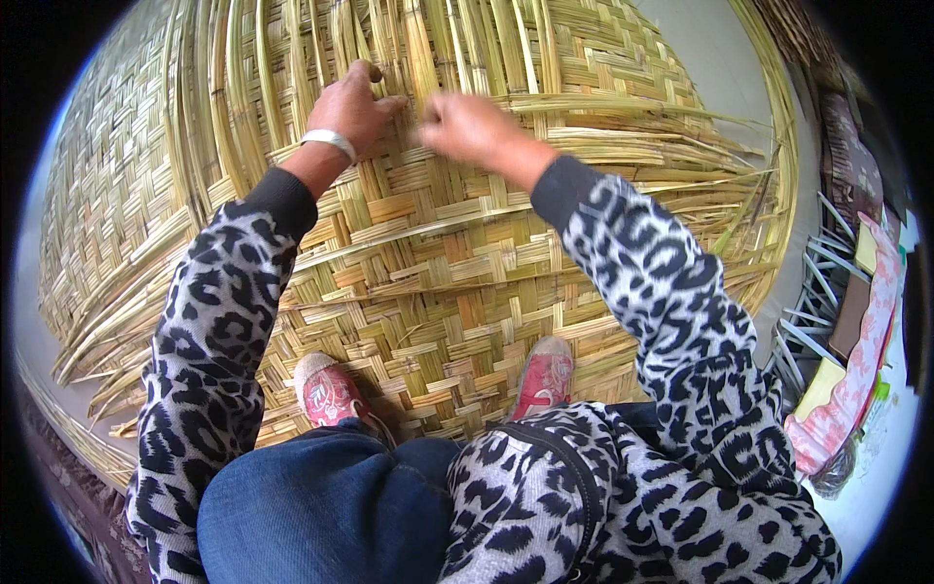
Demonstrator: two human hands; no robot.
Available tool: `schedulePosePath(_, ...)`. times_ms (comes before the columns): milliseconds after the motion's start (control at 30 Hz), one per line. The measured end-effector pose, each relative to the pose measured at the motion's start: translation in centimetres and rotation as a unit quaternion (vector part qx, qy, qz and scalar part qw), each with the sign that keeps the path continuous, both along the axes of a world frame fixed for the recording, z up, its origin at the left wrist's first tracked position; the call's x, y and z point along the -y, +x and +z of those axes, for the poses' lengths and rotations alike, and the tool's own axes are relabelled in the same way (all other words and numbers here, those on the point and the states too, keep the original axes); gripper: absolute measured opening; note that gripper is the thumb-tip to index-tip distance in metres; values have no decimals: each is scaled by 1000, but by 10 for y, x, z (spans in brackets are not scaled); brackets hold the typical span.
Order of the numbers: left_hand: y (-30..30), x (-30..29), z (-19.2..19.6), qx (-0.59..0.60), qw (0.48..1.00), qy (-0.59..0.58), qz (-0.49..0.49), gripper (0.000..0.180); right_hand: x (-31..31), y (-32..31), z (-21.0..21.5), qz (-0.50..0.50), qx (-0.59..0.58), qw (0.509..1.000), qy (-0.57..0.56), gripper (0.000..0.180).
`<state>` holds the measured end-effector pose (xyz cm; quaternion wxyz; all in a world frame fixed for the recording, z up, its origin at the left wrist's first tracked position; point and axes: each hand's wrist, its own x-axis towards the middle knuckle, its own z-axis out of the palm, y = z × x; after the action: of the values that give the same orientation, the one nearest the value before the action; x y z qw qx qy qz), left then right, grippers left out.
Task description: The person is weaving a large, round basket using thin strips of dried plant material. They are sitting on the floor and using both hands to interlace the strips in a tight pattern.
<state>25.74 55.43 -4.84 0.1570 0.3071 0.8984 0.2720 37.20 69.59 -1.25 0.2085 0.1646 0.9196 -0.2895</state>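
A large woven mat (pixel 428 326) of yellow-green split strips, reed or bamboo by the look of them, spreads under me. My left hand (pixel 352 115), with a white band at its wrist, rests over the long upright strips (pixel 263 83) at the weaving edge. Its thumb and forefinger are apart and touch the strips; the other fingers are partly hidden. Just right of it, my right hand (pixel 472 128) is smeared by motion and its fingers look bent. Whether it holds a strip I cannot make out. Loose crosswise strips (pixel 632 141) fan out to the right beside that hand.
My red shoes (pixel 331 391) stand on the mat. Strip ends stick out along its left (pixel 107 341) and right sides. A long bundle of strips (pixel 786 127) curves along the right. Beyond it are a metal-legged rack (pixel 812 292) and a pink-and-white patterned cloth (pixel 866 341).
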Motion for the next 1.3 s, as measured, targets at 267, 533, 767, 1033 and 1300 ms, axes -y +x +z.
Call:
schedulePosePath(267,63,62,-1,-141,989,23,-21,64,38,61,12,10,62,997,39,28)
schedulePosePath(533,64,41,-11,-100,993,-45,42,89,42,54,21,-5,84,995,51,24)
schedulePosePath(767,67,36,-11,-97,993,-47,40,84,41,54,22,-12,85,995,50,24)
schedulePosePath(1033,63,40,-15,-87,995,-20,33,78,40,59,11,-11,59,997,50,32)
schedulePosePath(1300,64,24,-17,-98,991,-41,84,74,40,60,13,-2,68,996,49,33)
